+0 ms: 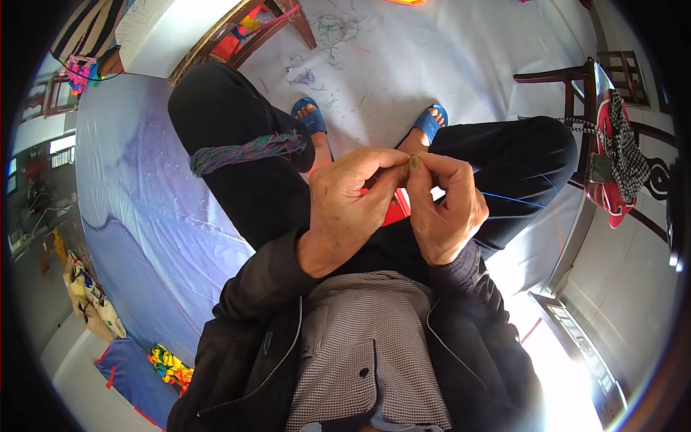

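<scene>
My left hand (353, 198) and my right hand (445, 205) meet fingertip to fingertip above my lap. Both are closed in a pinch. From behind the right hand a thin blue thread (512, 199) runs out over my right thigh. Whatever lies between the touching fingertips is too small to make out. Across my left thigh rests a bundle of green and purple threads (248, 153), apart from both hands. Something red (396, 209) shows in the gap below the hands, mostly hidden by them.
Loose thread scraps (338, 29) litter the pale floor sheet beyond my blue slippers (430, 126). At the right stands a dark wooden chair (551, 74) with a red bag (610, 198) and a checked cloth (625, 147). A white-topped wooden piece of furniture (162, 36) is at the far left.
</scene>
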Action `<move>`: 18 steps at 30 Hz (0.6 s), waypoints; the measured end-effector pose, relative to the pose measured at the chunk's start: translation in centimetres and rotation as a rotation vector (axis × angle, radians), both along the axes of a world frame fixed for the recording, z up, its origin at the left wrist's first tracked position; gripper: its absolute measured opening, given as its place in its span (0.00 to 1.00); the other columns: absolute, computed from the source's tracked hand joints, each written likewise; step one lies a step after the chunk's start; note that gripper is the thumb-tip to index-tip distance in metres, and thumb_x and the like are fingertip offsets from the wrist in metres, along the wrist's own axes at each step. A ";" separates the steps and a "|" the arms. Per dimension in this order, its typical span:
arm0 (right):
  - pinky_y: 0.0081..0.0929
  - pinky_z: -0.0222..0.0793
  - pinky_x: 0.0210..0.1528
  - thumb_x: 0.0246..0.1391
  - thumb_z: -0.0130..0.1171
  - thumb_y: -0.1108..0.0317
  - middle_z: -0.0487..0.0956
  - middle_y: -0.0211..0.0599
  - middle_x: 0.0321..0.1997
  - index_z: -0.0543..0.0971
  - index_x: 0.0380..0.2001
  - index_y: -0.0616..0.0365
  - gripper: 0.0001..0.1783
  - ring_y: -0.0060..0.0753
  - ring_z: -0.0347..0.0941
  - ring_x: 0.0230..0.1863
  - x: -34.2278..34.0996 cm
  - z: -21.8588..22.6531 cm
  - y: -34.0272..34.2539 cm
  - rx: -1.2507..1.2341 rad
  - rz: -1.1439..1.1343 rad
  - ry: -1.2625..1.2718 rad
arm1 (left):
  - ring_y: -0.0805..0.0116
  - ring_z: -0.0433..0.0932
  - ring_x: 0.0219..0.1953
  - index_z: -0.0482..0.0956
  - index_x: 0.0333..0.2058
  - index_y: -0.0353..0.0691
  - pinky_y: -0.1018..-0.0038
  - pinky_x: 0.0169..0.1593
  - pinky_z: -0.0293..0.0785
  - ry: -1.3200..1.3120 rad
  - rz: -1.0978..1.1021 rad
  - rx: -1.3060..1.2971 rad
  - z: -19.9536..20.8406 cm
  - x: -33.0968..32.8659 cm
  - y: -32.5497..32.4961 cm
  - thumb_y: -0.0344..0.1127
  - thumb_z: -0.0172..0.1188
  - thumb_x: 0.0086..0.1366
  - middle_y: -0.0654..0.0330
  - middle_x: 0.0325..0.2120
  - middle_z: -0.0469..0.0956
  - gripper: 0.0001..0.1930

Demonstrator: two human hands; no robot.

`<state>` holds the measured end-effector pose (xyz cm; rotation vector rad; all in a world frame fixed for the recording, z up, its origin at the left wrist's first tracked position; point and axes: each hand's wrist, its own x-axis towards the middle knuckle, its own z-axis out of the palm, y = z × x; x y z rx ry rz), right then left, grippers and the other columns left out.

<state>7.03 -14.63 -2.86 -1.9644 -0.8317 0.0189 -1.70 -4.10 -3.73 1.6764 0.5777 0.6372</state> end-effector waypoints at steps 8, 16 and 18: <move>0.17 0.78 0.33 0.58 0.68 0.79 0.86 0.37 0.29 0.81 0.36 0.64 0.05 0.23 0.85 0.30 0.1 -0.1 -0.1 0.017 0.016 0.035 | 0.66 0.86 0.30 0.85 0.38 0.31 0.76 0.36 0.80 -0.013 0.003 0.043 -0.1 0.1 0.1 0.20 0.67 0.62 0.54 0.30 0.87 0.06; 0.18 0.79 0.34 0.61 0.66 0.79 0.86 0.37 0.29 0.81 0.39 0.67 0.05 0.21 0.84 0.30 0.2 -0.5 -0.2 0.045 0.059 0.156 | 0.70 0.86 0.32 0.84 0.40 0.29 0.78 0.36 0.81 -0.008 -0.032 0.143 -0.3 -0.1 0.4 0.16 0.65 0.62 0.55 0.31 0.86 0.08; 0.18 0.79 0.34 0.62 0.65 0.79 0.86 0.37 0.29 0.81 0.40 0.68 0.05 0.21 0.83 0.30 0.2 -0.5 -0.3 0.047 0.058 0.194 | 0.70 0.86 0.32 0.84 0.40 0.29 0.78 0.36 0.81 -0.012 -0.030 0.162 -0.4 -0.1 0.4 0.16 0.65 0.61 0.55 0.31 0.85 0.08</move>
